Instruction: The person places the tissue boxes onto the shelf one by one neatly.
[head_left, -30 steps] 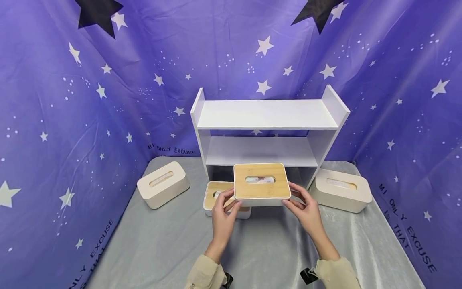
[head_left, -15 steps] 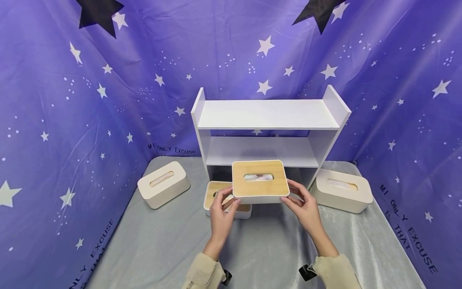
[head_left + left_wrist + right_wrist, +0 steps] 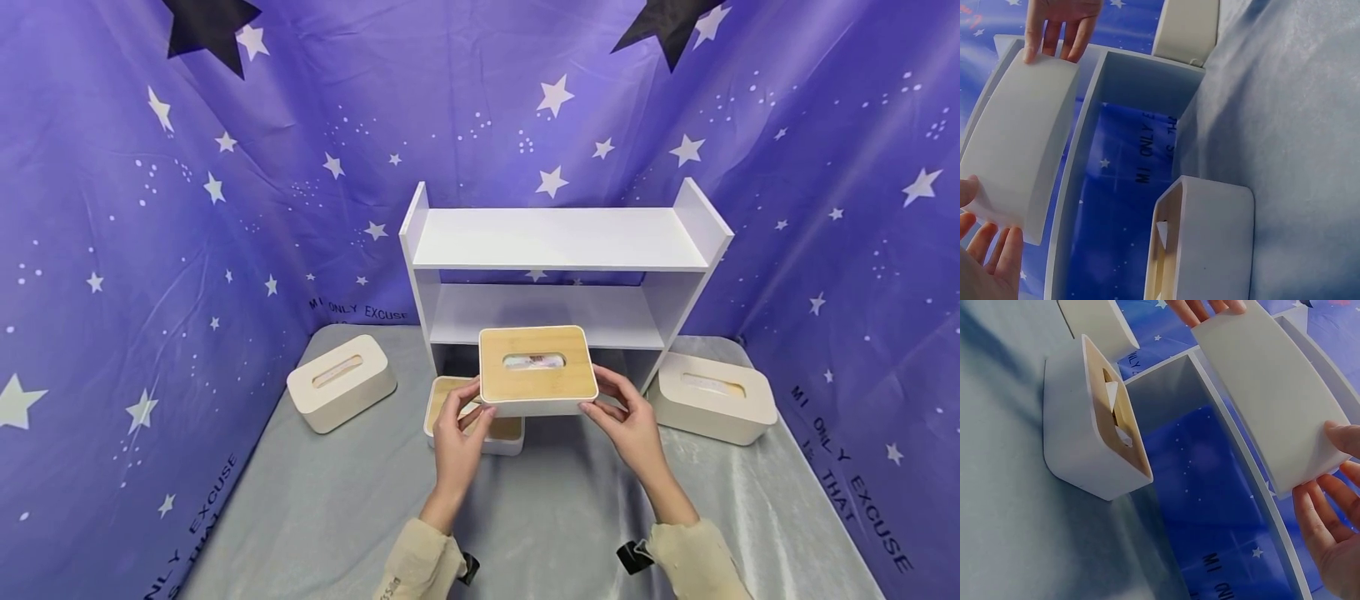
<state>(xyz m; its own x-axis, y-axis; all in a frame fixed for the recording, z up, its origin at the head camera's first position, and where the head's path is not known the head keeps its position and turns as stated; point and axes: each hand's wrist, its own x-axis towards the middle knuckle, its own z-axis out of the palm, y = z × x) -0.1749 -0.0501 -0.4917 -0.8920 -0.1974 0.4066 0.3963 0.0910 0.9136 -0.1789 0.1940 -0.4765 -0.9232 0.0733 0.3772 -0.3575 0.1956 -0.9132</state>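
Both hands hold a white tissue box with a wooden lid (image 3: 536,387) up in the air, in front of the white shelf (image 3: 555,237). My left hand (image 3: 459,442) grips its left end and my right hand (image 3: 630,425) its right end, thumbs at the near side. Through the slot in the lid a pale tissue pack shows. Below and left of it, a second wooden-lidded tissue box (image 3: 504,447) stands on the table, partly hidden by the left hand and the held box. In the right wrist view, white tissue pokes from that second box (image 3: 1066,425).
A cream tissue box (image 3: 341,387) lies angled on the left of the grey cloth-covered table (image 3: 315,517). Another cream tissue box (image 3: 712,400) stands right of the shelf, close to its side panel. Purple star-patterned curtains (image 3: 480,100) enclose the back and sides.
The held tissue box has risen slightly and moved a little forward toward the shelf, both hands going with it. The other tissue boxes and the shelf stay in place.
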